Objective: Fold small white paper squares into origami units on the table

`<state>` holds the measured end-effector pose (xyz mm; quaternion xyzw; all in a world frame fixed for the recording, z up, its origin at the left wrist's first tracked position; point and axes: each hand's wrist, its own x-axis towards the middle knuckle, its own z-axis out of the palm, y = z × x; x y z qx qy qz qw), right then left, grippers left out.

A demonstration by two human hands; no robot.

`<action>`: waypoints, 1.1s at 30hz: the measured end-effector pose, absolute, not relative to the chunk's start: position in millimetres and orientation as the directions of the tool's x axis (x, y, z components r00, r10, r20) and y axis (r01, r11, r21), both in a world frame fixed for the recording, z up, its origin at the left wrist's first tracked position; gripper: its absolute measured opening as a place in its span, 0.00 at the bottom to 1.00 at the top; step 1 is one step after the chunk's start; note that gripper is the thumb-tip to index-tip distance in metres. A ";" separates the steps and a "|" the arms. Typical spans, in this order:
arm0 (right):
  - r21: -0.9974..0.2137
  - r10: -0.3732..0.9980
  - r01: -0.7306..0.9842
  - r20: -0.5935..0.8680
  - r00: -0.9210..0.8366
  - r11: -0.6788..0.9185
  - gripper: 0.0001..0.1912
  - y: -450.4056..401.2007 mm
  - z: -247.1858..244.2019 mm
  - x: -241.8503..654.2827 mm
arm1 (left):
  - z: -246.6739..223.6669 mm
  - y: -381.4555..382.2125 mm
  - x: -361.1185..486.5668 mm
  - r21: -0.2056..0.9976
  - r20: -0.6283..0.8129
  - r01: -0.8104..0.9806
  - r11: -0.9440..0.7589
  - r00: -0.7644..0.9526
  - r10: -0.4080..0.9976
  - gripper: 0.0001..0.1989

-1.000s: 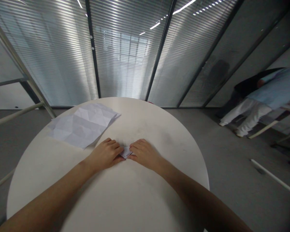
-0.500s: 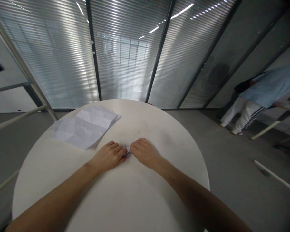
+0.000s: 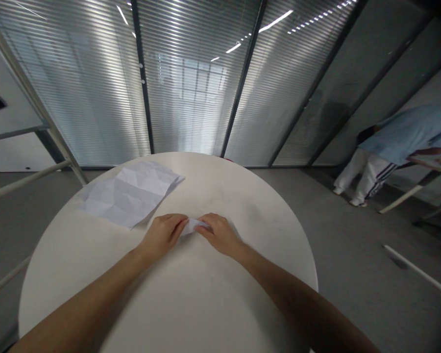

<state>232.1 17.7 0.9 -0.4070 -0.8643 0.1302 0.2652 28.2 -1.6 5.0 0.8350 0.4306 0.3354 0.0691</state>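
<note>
Between my two hands is a small folded piece of white paper [image 3: 191, 225], just above or on the round white table [image 3: 206, 304]; I cannot tell which. My left hand [image 3: 166, 231] pinches its left end, thumb and fingers together. At the right end, my right hand [image 3: 218, 233] grips it with the thumb in front and the fingers behind. Parts of the folded paper are hidden by the fingers. A larger creased sheet of white paper [image 3: 130, 191] lies spread out beyond my left hand, apart from it.
Glass panels with blinds [image 3: 191, 98] stand behind the table. A metal frame [image 3: 55, 132] is at the left. On the right, a person in a light blue top [image 3: 407, 132] bends over another table [image 3: 429, 166]. A white bar [image 3: 419, 272] shows at the lower right.
My fingers have shifted their hold, and more of the folded paper shows between my hands. The creased sheet has stayed put. The person at the right has moved slightly.
</note>
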 end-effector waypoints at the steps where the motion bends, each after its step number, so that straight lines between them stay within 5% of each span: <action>1: -0.541 0.806 0.599 0.350 -0.478 0.590 0.08 17.4 1.5 231.3 | 7.0 -2.2 27.8 0.477 0.474 0.656 -0.585 0.368 0.800 0.13; 6: -0.845 0.930 0.404 0.265 -0.253 0.351 0.08 15.3 3.6 225.5 | 12.4 -2.7 29.8 0.684 0.365 0.555 -0.473 0.302 0.881 0.14; 11: -0.951 0.947 0.179 0.206 -0.246 0.253 0.05 16.2 0.2 221.6 | 6.4 2.5 35.8 0.881 0.257 0.351 -0.317 0.207 0.944 0.13; 14: -0.956 0.913 0.027 0.270 -0.307 0.292 0.13 16.8 -2.7 222.1 | 3.5 5.3 38.6 0.978 0.168 0.093 -0.186 0.173 0.970 0.15; 18: -0.951 0.897 -0.035 0.301 -0.324 0.306 0.21 14.3 -7.2 220.7 | 1.8 6.7 42.1 0.986 0.164 -0.051 -0.159 0.126 0.978 0.20; 24: -0.961 0.906 -0.088 0.277 -0.320 0.262 0.24 13.0 -14.4 216.1 | 0.7 5.6 45.0 0.981 0.144 0.113 -0.157 0.114 0.983 0.19; 33: -0.933 0.883 -0.006 0.342 -0.323 0.359 0.19 18.4 -13.5 222.4 | 1.7 4.5 39.1 0.977 0.100 0.141 -0.159 0.357 0.929 0.29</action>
